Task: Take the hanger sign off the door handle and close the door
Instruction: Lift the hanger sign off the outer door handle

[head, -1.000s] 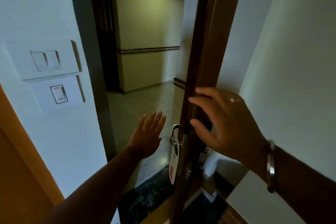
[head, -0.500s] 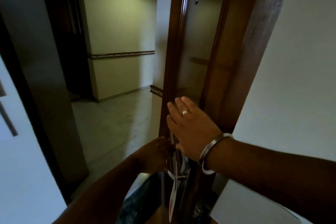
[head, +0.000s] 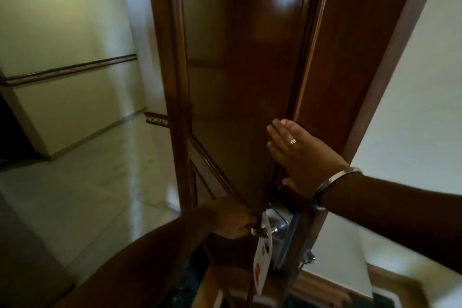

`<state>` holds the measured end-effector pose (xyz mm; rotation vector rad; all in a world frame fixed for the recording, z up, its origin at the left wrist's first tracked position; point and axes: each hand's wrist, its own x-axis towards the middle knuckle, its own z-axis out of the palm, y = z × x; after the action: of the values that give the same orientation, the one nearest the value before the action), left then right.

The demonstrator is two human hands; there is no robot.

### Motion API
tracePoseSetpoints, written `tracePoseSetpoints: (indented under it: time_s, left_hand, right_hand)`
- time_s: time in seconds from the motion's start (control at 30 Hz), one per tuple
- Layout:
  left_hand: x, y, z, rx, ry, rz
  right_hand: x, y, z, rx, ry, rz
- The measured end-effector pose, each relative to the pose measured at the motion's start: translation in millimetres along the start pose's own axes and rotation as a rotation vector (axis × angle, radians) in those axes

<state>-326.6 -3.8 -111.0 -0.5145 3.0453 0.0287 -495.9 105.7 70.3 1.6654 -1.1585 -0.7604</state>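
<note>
The white hanger sign (head: 262, 252) hung on the metal door handle (head: 268, 229) of the open wooden door (head: 240, 82); the left hand (head: 231, 217) was closed around that handle, while the right hand (head: 300, 157) lay flat and open against the door's edge

Hanger sign (head: 262, 252) on door handle (head: 268, 230), corridor floor (head: 75, 195) left of door (head: 237, 82)

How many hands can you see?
2. The left hand is low down at the door handle, beside the hanging sign. The right hand is higher up, flat against the door.
</note>
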Motion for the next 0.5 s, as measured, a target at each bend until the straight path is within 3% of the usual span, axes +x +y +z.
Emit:
tracePoseSetpoints:
  time_s: [0.17,0.5]
  left_hand:
    - [12.0,10.8,-12.1,-0.106,0.021,0.075]
    - [20.2,9.5,4.6,-0.192,0.169,0.06]
  right_hand:
    - [-2.8,1.3,11.7,-0.055,-0.022,0.066]
    - [2.1,-1.7,12.1,-0.112,-0.068,0.118]
